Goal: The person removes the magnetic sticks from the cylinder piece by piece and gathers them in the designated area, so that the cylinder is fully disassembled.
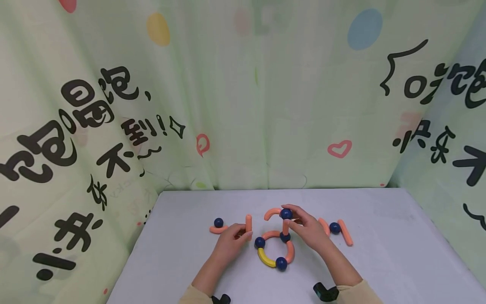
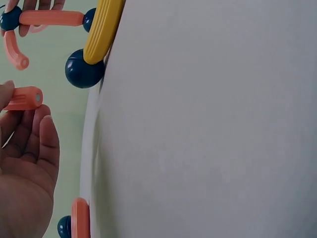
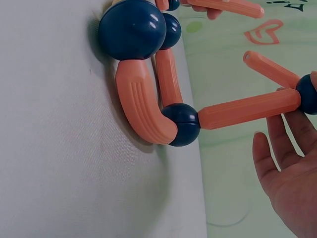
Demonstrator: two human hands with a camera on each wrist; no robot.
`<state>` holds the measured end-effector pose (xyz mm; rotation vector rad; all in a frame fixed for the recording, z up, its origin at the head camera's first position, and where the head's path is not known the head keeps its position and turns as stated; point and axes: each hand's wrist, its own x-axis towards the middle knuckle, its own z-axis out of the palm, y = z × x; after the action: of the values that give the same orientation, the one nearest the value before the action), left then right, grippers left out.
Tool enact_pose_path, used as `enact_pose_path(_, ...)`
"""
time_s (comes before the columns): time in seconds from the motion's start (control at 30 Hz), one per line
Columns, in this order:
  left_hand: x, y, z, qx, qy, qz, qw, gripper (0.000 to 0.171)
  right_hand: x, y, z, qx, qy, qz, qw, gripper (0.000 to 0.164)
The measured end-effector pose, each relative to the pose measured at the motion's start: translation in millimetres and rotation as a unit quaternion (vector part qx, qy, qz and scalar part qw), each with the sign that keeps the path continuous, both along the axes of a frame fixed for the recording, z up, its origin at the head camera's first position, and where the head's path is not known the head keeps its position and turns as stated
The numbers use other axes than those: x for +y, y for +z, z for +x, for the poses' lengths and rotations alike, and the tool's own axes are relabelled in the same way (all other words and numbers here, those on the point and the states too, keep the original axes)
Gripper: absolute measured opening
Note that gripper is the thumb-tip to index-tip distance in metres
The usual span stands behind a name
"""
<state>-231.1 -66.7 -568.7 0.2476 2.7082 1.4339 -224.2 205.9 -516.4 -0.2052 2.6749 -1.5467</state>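
My left hand pinches a straight orange magnetic rod upright between thumb and fingers; the rod's end faces out in the left wrist view. My right hand holds a dark blue ball at the top of a standing orange rod. From that ball a curved orange rod sticks out to the left. The standing rod rises from a blue ball of a ring on the table, made of curved orange rods, a curved yellow rod and blue balls.
On the left of the white table a blue ball sits on a curved orange rod. To the right, another blue ball lies beside a straight orange rod. A printed curtain hangs behind.
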Motion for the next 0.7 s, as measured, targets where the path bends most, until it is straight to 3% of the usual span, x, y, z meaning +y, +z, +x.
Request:
enact_pose_path(0.27,-15.0,2.3,0.0,-0.011,0.004,0.033,0.9994,0.047,-0.2,-0.5,-0.4,0.001,0.001,0.002,1.000,0.045)
enact_pose_path(0.7,-36.9,-5.5,-2.5,-0.021,0.005,0.030,0.9993,0.057,-0.4,0.2,-0.3,-0.005,-0.006,0.002,1.000,0.045)
